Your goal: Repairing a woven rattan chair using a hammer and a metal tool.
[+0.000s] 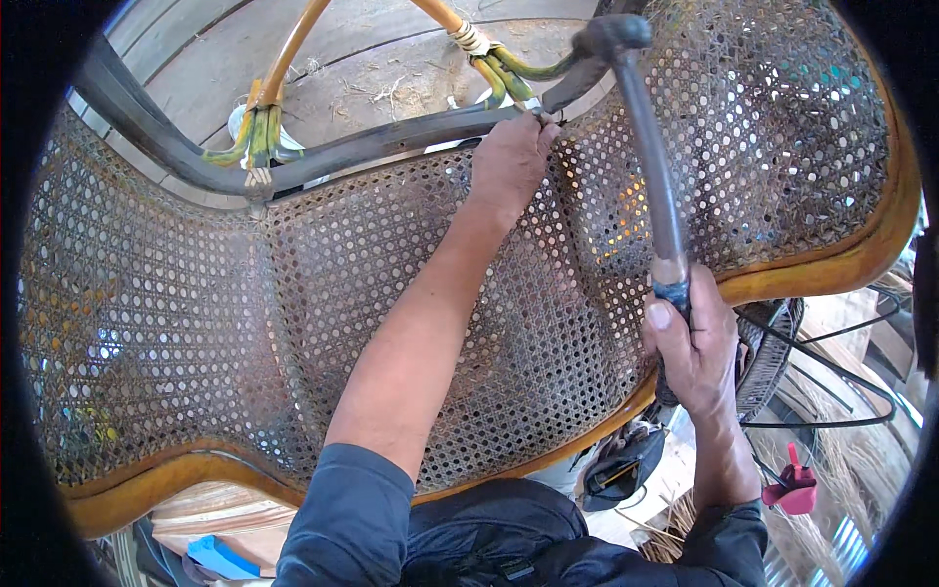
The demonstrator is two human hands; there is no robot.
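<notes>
In front of me lies a long piece of cane-webbed furniture, its woven cane panel (391, 254) held in a curved wooden frame (822, 279). My right hand (696, 342) is wrapped round the handle of a hammer (653, 157), whose dark head is raised over the frame's far side. At the panel's far edge, my left hand (511, 161) is closed, its fingertips pinching something too small to make out. Those fingertips press beside the dark frame rail (391, 139), close to a joint of bent rattan pieces (499, 73).
A second rattan joint (259, 132) stands farther left on the dark rail. Wooden floorboards (372, 59) with scraps lie beyond. Near my right arm are a red object (794, 487), black curved rods (831, 423) and loose strips. A blue item (223, 558) lies at lower left.
</notes>
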